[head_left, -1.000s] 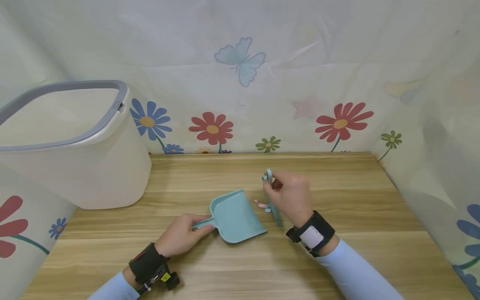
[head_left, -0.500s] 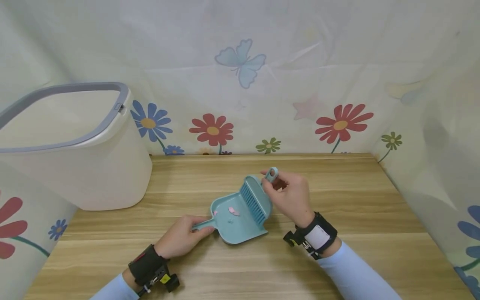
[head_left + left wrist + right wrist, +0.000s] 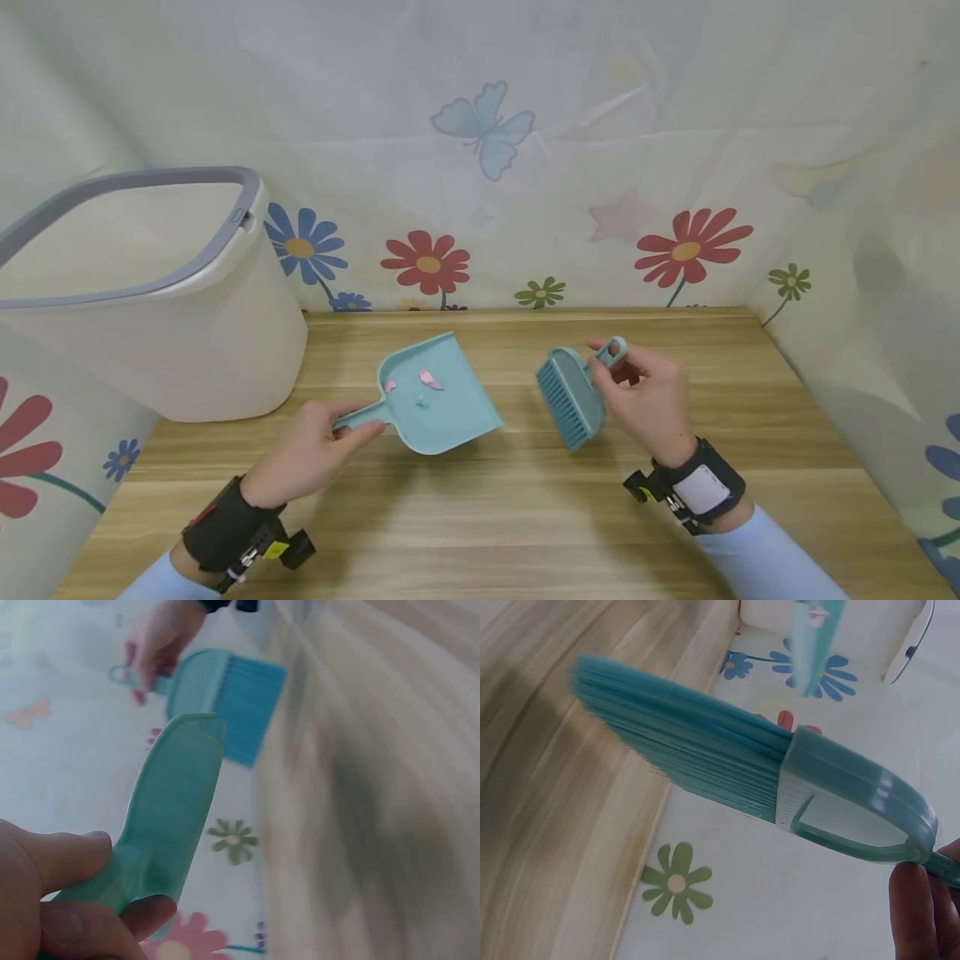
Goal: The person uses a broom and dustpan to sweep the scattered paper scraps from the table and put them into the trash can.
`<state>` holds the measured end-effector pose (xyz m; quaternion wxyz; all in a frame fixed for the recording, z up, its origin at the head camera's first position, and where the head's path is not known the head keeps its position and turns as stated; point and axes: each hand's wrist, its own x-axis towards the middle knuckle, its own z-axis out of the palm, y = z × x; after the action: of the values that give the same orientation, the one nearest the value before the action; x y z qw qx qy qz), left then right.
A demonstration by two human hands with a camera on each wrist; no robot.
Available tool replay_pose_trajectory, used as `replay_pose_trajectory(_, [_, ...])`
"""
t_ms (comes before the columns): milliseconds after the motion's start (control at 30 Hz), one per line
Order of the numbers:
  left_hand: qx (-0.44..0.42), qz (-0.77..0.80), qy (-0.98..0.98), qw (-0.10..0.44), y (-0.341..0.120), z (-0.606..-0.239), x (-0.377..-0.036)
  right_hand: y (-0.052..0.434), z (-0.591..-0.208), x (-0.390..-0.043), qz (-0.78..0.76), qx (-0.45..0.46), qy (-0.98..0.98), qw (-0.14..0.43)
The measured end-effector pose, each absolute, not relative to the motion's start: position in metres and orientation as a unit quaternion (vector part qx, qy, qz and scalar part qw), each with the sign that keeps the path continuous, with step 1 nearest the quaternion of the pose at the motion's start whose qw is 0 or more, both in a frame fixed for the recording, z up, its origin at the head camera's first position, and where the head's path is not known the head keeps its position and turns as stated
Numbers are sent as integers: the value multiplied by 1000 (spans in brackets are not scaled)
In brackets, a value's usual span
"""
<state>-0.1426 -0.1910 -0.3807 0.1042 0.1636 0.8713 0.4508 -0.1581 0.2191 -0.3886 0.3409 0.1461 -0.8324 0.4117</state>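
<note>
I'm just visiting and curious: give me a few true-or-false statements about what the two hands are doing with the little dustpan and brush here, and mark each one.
1. The left hand holds the dustpan by its handle. True.
2. The dustpan is empty. False: a few small pink scraps lie in it.
3. The right hand holds a teal brush. True.
4. The brush's bristles rest inside the dustpan. False: brush and dustpan are apart, with bare table between them.
5. The white bin stands at the table's right end. False: it stands at the left, beyond the dustpan.
</note>
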Motion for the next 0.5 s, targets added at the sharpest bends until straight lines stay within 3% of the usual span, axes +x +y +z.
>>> replay_pose_trajectory(267, [141,392,909,19,-212,-319,-135,247,-393,-140,434,105,-833,327])
replay_pose_trajectory(500, [137,355,922,-62,-236,-287,-131,270,-400,-122,461,46,-835,297])
